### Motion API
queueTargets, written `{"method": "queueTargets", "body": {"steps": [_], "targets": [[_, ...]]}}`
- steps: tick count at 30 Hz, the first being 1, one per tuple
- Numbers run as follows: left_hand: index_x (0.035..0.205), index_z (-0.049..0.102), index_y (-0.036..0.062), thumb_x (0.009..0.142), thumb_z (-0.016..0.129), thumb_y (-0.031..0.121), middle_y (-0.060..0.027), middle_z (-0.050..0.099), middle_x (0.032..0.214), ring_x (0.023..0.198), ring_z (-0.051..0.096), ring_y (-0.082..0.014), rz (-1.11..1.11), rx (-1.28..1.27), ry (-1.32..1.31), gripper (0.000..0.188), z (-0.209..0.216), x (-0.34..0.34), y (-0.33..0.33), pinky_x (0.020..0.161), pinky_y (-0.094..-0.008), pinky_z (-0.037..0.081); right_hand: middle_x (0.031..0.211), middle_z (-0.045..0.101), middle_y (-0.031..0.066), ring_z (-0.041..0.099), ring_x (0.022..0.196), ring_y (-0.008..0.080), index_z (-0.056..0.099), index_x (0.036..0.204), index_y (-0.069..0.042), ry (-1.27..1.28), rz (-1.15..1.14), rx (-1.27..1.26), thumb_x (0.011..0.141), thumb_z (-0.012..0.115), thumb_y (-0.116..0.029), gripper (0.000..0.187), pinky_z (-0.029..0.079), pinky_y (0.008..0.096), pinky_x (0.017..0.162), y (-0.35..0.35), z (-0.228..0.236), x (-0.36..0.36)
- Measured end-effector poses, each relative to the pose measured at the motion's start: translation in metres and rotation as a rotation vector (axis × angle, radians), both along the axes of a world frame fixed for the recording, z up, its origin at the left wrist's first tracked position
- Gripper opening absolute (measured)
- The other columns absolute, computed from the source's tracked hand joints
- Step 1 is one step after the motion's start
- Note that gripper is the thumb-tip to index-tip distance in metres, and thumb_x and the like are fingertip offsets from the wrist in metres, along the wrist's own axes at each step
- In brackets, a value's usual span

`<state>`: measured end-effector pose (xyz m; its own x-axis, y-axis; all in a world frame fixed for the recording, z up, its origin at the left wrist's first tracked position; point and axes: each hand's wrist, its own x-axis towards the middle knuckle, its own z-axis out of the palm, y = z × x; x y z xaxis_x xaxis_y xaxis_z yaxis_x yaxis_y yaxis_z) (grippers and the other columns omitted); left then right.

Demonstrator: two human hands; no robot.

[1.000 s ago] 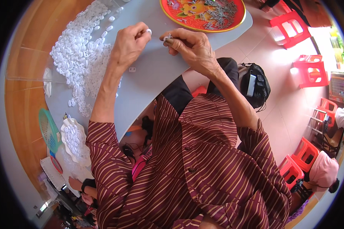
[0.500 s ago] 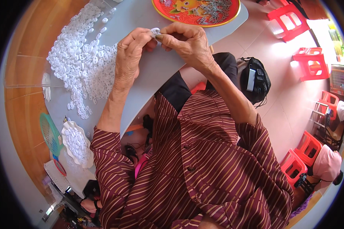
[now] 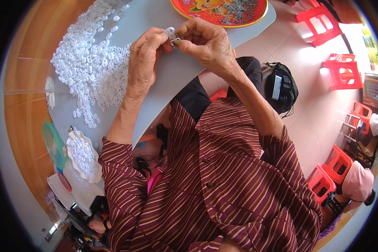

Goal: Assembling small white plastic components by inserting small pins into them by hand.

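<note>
Above the grey table, my left hand (image 3: 143,61) is closed in a pinch around a small white oval plastic piece (image 3: 169,31) with a hole in it. My right hand (image 3: 210,44) faces it from the right, its thumb and fingers curled close to the piece. At the right thumb tip sits something tiny, partly white and partly dark, too small to name. A large heap of similar white oval pieces (image 3: 86,59) spreads over the table to the left of my left hand. Beyond my right hand lies a red round tray (image 3: 193,16) holding many small grey metal parts.
A white scalloped dish (image 3: 97,172) of white pieces stands at the left, beside a green racket-shaped thing (image 3: 53,140). The grey table (image 3: 155,101) has a curved edge close to me. Red stools (image 3: 319,25) and a black bag (image 3: 281,88) are on the floor at right. Another person (image 3: 358,181) sits far right.
My right thumb and fingers have parted slightly, and the white piece in my left hand shows more fully. The whole view has shifted a little.
</note>
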<state>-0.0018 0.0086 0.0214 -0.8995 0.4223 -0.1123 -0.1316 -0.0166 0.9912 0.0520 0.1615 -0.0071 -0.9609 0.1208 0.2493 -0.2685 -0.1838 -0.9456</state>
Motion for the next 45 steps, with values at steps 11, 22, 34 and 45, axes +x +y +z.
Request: {"method": "queueTargets", "body": {"steps": [11, 22, 34, 45], "targets": [[0.080, 0.061, 0.0010, 0.085, 0.054, 0.020, -0.0021, 0.055, 0.069, 0.069, 0.048, -0.0086, -0.018, 0.050, 0.057, 0.020, 0.000, 0.002, 0.001, 0.067, -0.0218, 0.038, 0.083, 0.064, 0.0045, 0.062, 0.078, 0.0080, 0.054, 0.105, 0.003, 0.000, -0.046, 0.070, 0.079, 0.062, -0.001, 0.027, 0.051, 0.0214, 0.073, 0.000, 0.007, 0.002], [0.080, 0.058, 0.0007, 0.085, 0.052, 0.020, -0.0017, 0.056, 0.066, 0.062, 0.048, -0.0078, -0.121, -0.266, 0.363, 0.021, 0.006, -0.004, -0.004, 0.060, -0.0236, 0.040, 0.084, 0.064, 0.0042, 0.062, 0.078, 0.0071, 0.057, 0.108, 0.002, 0.044, -0.017, 0.089, 0.080, 0.060, -0.002, 0.029, 0.050, 0.0205, 0.071, 0.001, 0.003, 0.002], [0.088, 0.057, -0.0002, 0.089, 0.045, 0.023, -0.0046, 0.055, 0.068, 0.063, 0.048, -0.0113, -0.125, -0.265, 0.466, 0.026, 0.000, 0.001, 0.001, 0.058, -0.0272, 0.041, 0.084, 0.063, 0.0035, 0.062, 0.077, 0.0078, 0.059, 0.107, 0.002, 0.069, -0.030, 0.027, 0.081, 0.060, -0.003, 0.026, 0.050, 0.0212, 0.072, -0.002, 0.001, 0.003], [0.085, 0.051, -0.0030, 0.089, 0.045, 0.019, -0.0133, 0.050, 0.068, 0.062, 0.048, -0.0236, -0.067, -0.252, 0.504, 0.023, -0.009, -0.001, 0.002, 0.060, -0.0323, 0.042, 0.076, 0.061, 0.0016, 0.055, 0.066, 0.0075, 0.061, 0.104, -0.003, 0.113, -0.111, 0.321, 0.074, 0.072, -0.005, 0.032, 0.048, 0.0223, 0.063, -0.004, 0.002, 0.004]]}}
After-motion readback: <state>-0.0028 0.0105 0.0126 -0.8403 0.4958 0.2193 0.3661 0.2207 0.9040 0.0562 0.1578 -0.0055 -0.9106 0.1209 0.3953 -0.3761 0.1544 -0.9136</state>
